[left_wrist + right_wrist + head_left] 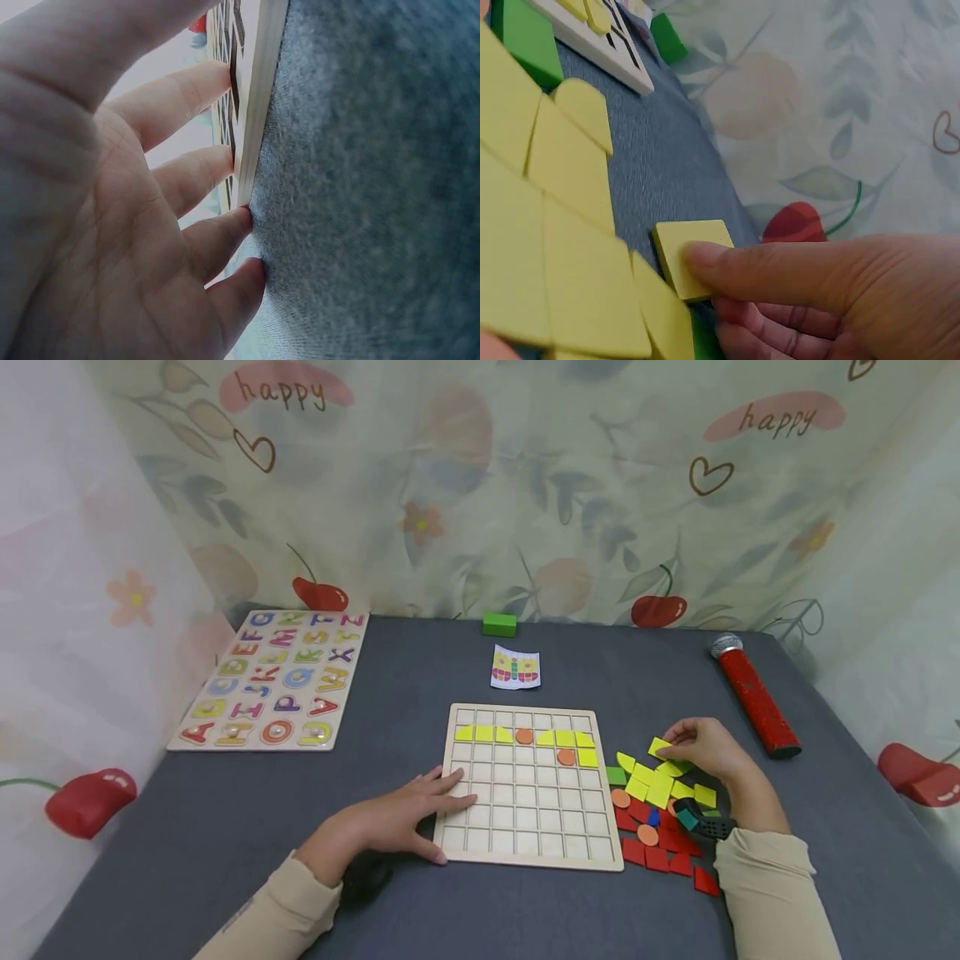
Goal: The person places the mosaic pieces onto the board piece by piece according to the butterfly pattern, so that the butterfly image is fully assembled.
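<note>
My left hand (393, 817) rests its spread fingers on the left edge of a wooden grid board (525, 865). In the left wrist view its fingertips touch the board's side and top. The board's upper cells hold yellow pieces and two orange discs (524, 737). To the right of the board, my right hand (708, 750) pinches a yellow square tile (676, 244) between thumb and fingers, above the edge of the loose pile. Several yellow tiles (659, 791) lie there, with red tiles (656, 859), orange discs and a few green pieces (616, 776) around them.
Behind the board lies a butterfly pattern card (515, 668), and a green block (499, 625) stands farther back. An alphabet puzzle board (255, 746) lies at the left. A red microphone (757, 697) lies at the right. A printed curtain (480, 552) borders the table's back.
</note>
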A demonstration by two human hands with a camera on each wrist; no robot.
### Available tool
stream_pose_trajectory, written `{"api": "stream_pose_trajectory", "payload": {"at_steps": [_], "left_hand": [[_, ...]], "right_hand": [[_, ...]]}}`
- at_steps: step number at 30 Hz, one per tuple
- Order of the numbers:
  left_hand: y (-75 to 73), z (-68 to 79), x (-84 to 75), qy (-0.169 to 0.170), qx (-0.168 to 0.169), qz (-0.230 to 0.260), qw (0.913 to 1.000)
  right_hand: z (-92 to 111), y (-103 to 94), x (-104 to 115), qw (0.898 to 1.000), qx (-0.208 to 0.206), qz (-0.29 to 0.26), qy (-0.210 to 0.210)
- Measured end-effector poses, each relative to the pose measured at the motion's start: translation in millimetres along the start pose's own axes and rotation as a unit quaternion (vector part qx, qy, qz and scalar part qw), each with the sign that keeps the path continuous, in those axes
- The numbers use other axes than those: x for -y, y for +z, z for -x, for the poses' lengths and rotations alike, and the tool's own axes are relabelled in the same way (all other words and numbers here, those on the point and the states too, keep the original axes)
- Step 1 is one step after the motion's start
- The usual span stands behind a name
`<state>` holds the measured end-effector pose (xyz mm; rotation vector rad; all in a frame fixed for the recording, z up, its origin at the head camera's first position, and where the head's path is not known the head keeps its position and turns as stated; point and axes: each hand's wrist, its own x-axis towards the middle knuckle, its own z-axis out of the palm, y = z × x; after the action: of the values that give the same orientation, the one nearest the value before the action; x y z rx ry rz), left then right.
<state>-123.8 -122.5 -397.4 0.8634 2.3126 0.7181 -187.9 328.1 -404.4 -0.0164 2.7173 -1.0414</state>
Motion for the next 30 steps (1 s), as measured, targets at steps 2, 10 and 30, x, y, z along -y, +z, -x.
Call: {"api": "stream_pose_trajectory", "payload": {"at_steps": [2, 10, 30], "left_hand": [[0.5, -0.2, 0.3, 0.000, 0.000, -0.001, 1.0000], [0.8, -0.4, 0.7, 0.003, 0.001, 0.000, 1.0000], [0.9, -1.2, 2.6, 0.008, 0.003, -0.005, 0.9999]], "right_hand": [[-1, -0.4, 4, 1.000, -0.005, -0.006, 0.002], [-9, 7.4, 39, 0.998, -0.027, -0.041, -0.031], [-33, 81.8, 102, 0.979, 0.135, -0.102, -0.112]]}}
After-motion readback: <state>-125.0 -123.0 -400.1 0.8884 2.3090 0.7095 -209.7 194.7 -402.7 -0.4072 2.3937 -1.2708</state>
